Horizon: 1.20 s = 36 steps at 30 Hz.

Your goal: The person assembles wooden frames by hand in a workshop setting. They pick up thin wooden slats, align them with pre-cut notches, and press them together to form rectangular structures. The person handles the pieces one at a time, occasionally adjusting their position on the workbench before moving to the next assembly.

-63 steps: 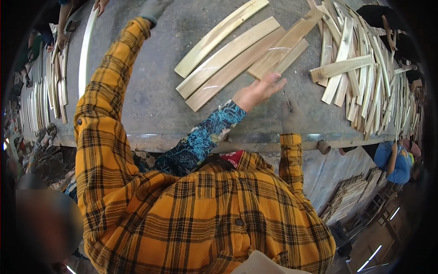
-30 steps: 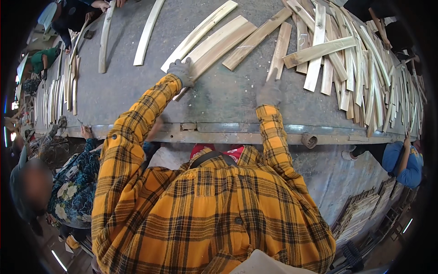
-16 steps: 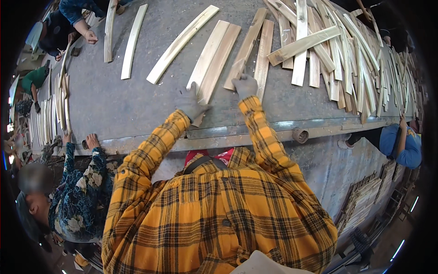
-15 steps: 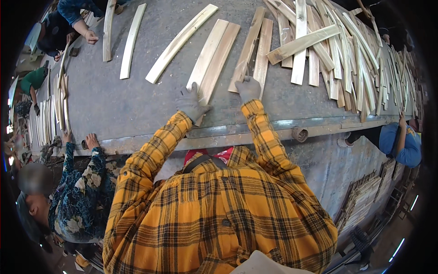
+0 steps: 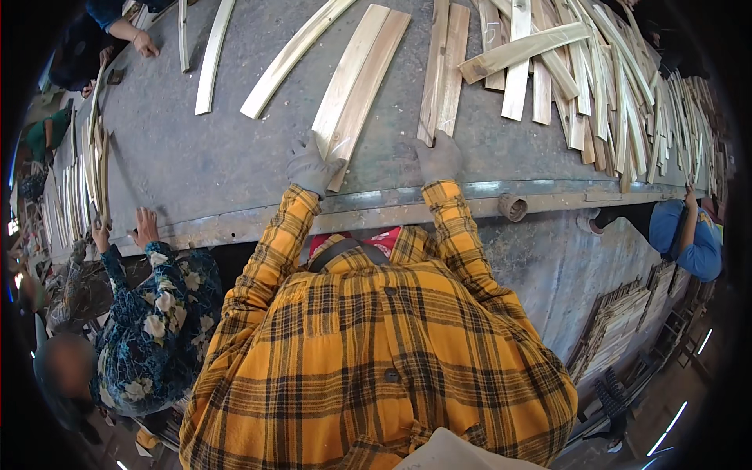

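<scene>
My left hand (image 5: 312, 166), in a grey glove, grips the near end of two wide pale wooden slats (image 5: 362, 74) that lie side by side on the grey metal table (image 5: 196, 157). My right hand (image 5: 439, 157), also gloved, grips the near end of a narrower pair of slats (image 5: 444, 66). Both hands are close to the table's near rim (image 5: 540, 202). My yellow plaid sleeves reach up from below.
A big heap of slats (image 5: 627, 94) covers the table's right side. A curved slat (image 5: 291, 55) and another (image 5: 211, 63) lie at the left. A co-worker in a blue floral top (image 5: 157, 313) rests both hands on the left rim. Another person in blue (image 5: 689, 235) stands at the right.
Both pairs of slats have come closer to the table's near rim with my hands on their ends. The co-worker's floral sleeve, earlier reaching across the table, is now at the left rim.
</scene>
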Tool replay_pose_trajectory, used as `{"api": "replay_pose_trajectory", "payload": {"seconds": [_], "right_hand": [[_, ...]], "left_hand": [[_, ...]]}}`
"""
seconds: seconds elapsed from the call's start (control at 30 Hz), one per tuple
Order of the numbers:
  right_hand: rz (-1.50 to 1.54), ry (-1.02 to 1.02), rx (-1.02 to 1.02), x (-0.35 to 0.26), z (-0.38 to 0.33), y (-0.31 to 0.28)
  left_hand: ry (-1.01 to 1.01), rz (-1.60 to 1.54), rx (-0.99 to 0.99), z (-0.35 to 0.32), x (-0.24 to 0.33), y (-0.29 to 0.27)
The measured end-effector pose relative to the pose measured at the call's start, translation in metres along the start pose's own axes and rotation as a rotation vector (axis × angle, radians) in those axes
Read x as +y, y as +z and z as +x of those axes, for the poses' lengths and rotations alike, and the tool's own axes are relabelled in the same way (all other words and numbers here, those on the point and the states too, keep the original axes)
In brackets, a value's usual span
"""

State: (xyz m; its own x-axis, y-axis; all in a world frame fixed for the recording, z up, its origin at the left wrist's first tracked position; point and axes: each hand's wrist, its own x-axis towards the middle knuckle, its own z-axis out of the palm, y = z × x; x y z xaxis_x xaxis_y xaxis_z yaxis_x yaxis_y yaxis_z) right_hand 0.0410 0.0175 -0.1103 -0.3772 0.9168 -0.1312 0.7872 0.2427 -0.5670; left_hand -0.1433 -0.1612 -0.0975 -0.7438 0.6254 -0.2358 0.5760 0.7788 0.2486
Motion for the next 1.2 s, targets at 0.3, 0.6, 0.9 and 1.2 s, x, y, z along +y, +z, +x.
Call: {"api": "replay_pose_trajectory", "payload": {"seconds": [0.3,0.6,0.9,1.2], "right_hand": [[1.125,0.117,-0.037,0.037,0.004,0.025],[1.979,0.280,-0.941,0.066,-0.024,-0.033],[1.673,0.227,-0.532,0.111,-0.004,-0.101],[1.355,0.270,-0.068,0.139,0.084,-0.215]], "left_hand": [[-0.024,-0.034,-0.006,0.015,0.003,-0.008],[0.009,-0.255,0.016,0.020,-0.017,0.012],[0.055,-0.252,0.102,0.007,-0.005,0.010],[0.059,-0.381,0.043,0.018,-0.016,0.022]]}}
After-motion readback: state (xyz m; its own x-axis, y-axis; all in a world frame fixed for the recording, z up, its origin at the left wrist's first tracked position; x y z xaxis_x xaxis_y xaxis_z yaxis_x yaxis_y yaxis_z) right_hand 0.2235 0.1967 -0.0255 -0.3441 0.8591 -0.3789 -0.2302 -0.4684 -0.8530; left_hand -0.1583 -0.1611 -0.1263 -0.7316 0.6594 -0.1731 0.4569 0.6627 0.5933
